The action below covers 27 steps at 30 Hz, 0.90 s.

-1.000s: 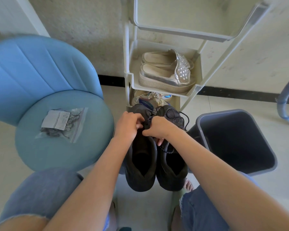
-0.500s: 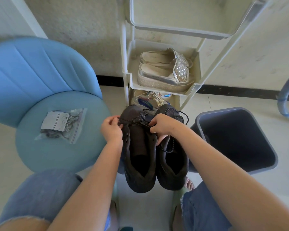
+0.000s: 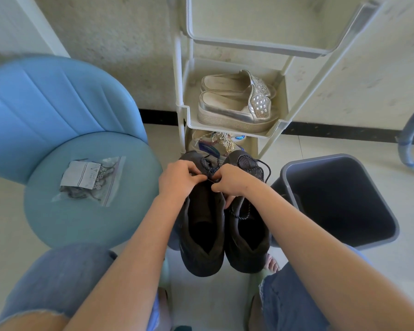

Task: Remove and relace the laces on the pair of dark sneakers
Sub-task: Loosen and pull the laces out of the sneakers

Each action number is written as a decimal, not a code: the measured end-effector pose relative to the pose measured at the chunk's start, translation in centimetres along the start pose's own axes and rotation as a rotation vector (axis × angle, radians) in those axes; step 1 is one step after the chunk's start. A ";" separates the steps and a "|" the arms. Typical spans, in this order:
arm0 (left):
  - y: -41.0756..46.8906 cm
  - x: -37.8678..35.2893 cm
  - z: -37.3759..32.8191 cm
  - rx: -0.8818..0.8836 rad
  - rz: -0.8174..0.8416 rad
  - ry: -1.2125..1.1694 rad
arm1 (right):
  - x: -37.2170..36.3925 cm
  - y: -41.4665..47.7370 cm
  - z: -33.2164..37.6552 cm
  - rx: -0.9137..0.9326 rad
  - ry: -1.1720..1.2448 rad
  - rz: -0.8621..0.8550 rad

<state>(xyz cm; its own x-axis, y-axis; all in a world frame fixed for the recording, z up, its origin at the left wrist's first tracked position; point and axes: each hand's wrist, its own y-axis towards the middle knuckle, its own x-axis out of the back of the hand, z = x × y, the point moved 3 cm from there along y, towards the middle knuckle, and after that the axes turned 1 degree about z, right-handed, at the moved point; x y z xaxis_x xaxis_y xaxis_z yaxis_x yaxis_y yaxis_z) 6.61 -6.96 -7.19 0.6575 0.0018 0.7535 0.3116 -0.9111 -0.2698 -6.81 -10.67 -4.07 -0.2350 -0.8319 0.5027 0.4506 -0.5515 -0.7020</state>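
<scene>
Two dark sneakers stand side by side on the floor between my knees, toes pointing away. Over the tongue of the left sneaker [image 3: 202,235], my left hand [image 3: 179,179] and my right hand [image 3: 233,181] meet and pinch its dark lace [image 3: 209,167]. The right sneaker [image 3: 247,240] has a loose dark lace [image 3: 243,215] trailing across its opening and a loop near its toe. My fingers hide the eyelets under them.
A blue round chair [image 3: 91,204] at left holds a clear bag of dark laces [image 3: 90,180]. A white shoe rack [image 3: 184,111] with silver slip-ons [image 3: 234,108] stands right behind the sneakers. A grey bin [image 3: 339,201] sits at right.
My left hand, out to the left side of the sneaker half a second ago, has come back in to meet my right hand over the laces.
</scene>
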 end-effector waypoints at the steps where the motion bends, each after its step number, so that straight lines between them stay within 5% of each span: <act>1: -0.1 0.2 -0.1 -0.003 -0.018 0.027 | 0.0 0.0 0.0 -0.006 0.007 -0.002; 6: -0.8 -0.4 0.9 0.098 -0.245 -0.319 | 0.1 -0.2 -0.2 -0.040 0.062 0.014; 9: -1.1 0.5 2.3 0.516 -0.469 -1.036 | 0.4 -0.2 -0.6 -0.065 0.056 -0.002; 11: -0.7 1.3 2.0 0.631 -0.445 -1.527 | 0.4 -0.2 -0.7 -0.071 0.047 -0.003; 13: -0.4 2.2 1.1 0.513 -0.306 -1.350 | 0.3 -0.1 -0.5 -0.064 0.027 -0.003; 16: -0.3 0.9 0.1 0.149 -0.083 -0.355 | 0.3 -0.1 -0.2 -0.053 -0.011 -0.005; 18: -0.5 -0.3 -0.1 0.016 0.045 -0.052 | 0.2 -0.1 -0.2 -0.049 -0.019 -0.020; 23: -0.4 -0.4 -0.1 -0.046 0.155 0.068 | 0.2 -0.1 0.0 -0.053 -0.033 -0.017; 25: -0.4 -0.3 0.1 -0.002 0.060 -0.079 | 0.3 -0.2 0.0 -0.060 -0.036 -0.011; 27: -0.8 -0.1 0.1 0.148 -0.083 -0.470 | 0.3 -0.3 0.1 -0.069 -0.032 -0.011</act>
<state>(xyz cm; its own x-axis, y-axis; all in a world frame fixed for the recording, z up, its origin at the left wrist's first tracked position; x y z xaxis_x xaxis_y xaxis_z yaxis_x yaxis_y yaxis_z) 6.36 -6.16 -7.16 0.8536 0.2886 0.4337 0.4480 -0.8316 -0.3283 -6.96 -10.76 -3.66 -0.2110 -0.8242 0.5255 0.3871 -0.5641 -0.7293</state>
